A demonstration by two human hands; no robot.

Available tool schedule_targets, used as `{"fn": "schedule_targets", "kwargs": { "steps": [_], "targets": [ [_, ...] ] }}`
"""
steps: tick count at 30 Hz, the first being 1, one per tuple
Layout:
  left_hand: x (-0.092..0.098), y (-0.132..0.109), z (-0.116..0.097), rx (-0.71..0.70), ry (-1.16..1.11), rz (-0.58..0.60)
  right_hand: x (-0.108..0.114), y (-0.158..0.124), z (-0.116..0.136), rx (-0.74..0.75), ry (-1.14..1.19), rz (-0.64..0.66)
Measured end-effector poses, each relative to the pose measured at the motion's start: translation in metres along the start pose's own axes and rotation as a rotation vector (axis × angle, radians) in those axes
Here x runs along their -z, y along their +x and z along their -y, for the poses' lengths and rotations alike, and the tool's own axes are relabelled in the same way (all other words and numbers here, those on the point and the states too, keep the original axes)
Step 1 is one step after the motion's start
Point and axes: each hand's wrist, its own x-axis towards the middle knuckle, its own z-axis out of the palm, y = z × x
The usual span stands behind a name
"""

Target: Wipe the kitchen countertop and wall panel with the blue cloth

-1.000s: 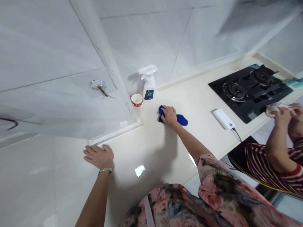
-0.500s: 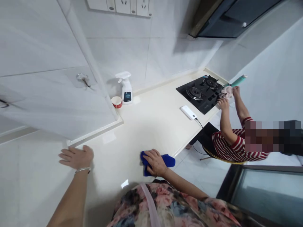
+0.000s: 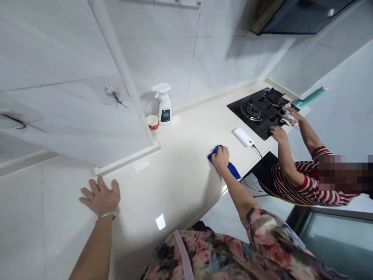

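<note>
My right hand [image 3: 220, 158] grips a blue cloth [image 3: 233, 169] and presses it on the cream countertop [image 3: 180, 175], close to its front edge. Part of the cloth spreads out below the hand toward that edge. Flat on the counter at the left, fingers spread, rests my left hand [image 3: 101, 196], with a bracelet at the wrist and nothing held. It lies just in front of the corner of the white wall panel. A white power bank [image 3: 243, 137] with a black cable sits beyond my right hand.
A white spray bottle [image 3: 165, 107] and a small red-and-white bowl [image 3: 152, 122] stand by the wall. At the right a person in a striped shirt [image 3: 300, 179] holds a patterned cloth [image 3: 289, 116] at the black gas stove [image 3: 259, 111]. A green roll [image 3: 313, 96] lies behind it.
My right hand has slid the blue cloth forward and right along the counter, toward the power bank. My left hand stays flat, its fingers wider apart. The other person's hands have separated, lower over the stove.
</note>
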Motion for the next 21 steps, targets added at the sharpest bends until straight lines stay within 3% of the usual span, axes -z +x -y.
{"fn": "schedule_targets", "kwargs": {
  "steps": [3,5,8,11,13,16,18,21],
  "targets": [
    [-0.001,-0.003,-0.005,-0.008,-0.009,-0.090,-0.034,-0.008,0.076,0.126,0.017,0.105],
    [-0.003,-0.004,-0.006,-0.018,-0.010,-0.106,-0.055,-0.033,0.132,0.238,0.047,0.182],
    [-0.006,-0.004,-0.004,-0.013,-0.007,-0.078,-0.071,-0.097,0.205,0.500,0.178,0.276],
    [-0.009,-0.003,0.001,-0.015,-0.008,-0.058,-0.064,-0.169,0.242,0.752,0.264,0.364],
    [-0.011,-0.002,0.004,-0.014,-0.014,-0.045,-0.051,-0.206,0.240,0.909,0.300,0.427],
    [-0.014,0.001,0.007,0.007,-0.032,-0.010,-0.025,-0.236,0.204,1.054,0.302,0.517],
    [-0.015,0.003,0.008,0.017,-0.049,0.006,-0.009,-0.241,0.165,1.039,0.262,0.543],
    [-0.017,0.003,0.010,0.006,-0.082,0.003,0.008,-0.232,0.097,0.841,0.195,0.456]
  ]
}}
